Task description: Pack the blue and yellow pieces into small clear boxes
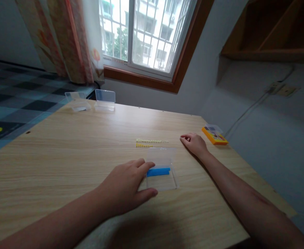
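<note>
An open clear plastic box [160, 182] lies in front of me with its lid [162, 155] folded back. Several thin blue sticks [158, 172] rest inside it. My left hand [128, 185] grips the box's left end, thumb along the near edge and fingers by the hinge side. Behind the lid, small pale pieces [152, 141] are lined up in a row, and a shorter row of small yellow pieces [143, 145] sits just nearer. My right hand [195, 144] rests on the table right of the rows, fingertips pinched together; whatever is between them cannot be made out.
Two open clear boxes [104, 105] stand at the table's far left edge. A yellow-orange box [214, 135] with a clear lid is at the right edge by the wall. The wooden table [63, 166] meets a checked bed [24, 100] on the left. A window [146, 38] is behind.
</note>
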A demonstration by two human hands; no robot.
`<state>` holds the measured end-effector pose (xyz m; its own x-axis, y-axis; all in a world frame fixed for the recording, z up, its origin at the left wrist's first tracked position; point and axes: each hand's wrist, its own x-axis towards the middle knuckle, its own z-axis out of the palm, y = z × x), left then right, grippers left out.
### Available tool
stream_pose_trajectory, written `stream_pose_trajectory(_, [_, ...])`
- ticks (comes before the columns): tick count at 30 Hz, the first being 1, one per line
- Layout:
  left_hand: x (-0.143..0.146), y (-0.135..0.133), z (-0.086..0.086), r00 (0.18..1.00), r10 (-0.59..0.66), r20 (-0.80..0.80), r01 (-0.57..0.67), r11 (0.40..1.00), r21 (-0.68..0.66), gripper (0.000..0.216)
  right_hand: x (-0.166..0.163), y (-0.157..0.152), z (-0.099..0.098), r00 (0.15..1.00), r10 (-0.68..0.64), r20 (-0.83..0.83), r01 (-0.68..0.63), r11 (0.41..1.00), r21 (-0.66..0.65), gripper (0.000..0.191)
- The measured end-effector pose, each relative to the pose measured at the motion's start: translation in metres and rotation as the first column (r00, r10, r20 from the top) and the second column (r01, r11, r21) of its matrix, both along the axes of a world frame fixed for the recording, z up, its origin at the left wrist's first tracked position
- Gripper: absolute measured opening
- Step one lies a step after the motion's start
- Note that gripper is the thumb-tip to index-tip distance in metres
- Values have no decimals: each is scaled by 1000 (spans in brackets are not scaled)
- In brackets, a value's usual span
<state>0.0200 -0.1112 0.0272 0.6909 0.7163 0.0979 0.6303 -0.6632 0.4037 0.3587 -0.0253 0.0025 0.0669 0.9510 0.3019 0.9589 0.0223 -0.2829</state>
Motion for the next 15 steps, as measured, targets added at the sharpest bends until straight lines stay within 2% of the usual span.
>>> stream_pose_trajectory(3, [0,0,0,1000,-3,-10,3,1000,9,55,-5,0,2,1000,9,18,-9,1000,-7,25])
stream_pose_trajectory(6, [0,0,-1,1000,-3,-12,3,1000,14,56,-8,-7,13,999,41,13,-40,999,-23,20])
stream_pose_trajectory(8, [0,0,-1,1000,-3,-10,3,1000,11,55,-12,-20,28,995,99,-5,-100,994,-45,17])
stream_pose_trajectory(10, [0,0,-1,1000,-1,-9,1,1000,8,55,-19,-42,44,974,224,-44,-227,970,-92,14])
stream_pose_trajectory(11, [0,-1,-1,1000,1,-9,-1,1000,6,56,-25,-54,52,948,309,-76,-316,941,-123,13])
stream_pose_trajectory(13, [0,-1,-1,1000,7,-6,-7,1000,1,57,-41,-79,62,802,564,-198,-595,786,-167,15])
stream_pose_trajectory(15, [1,-2,-1,1000,13,-3,-13,1000,-6,58,-58,-97,63,735,631,-247,-676,713,-188,15])
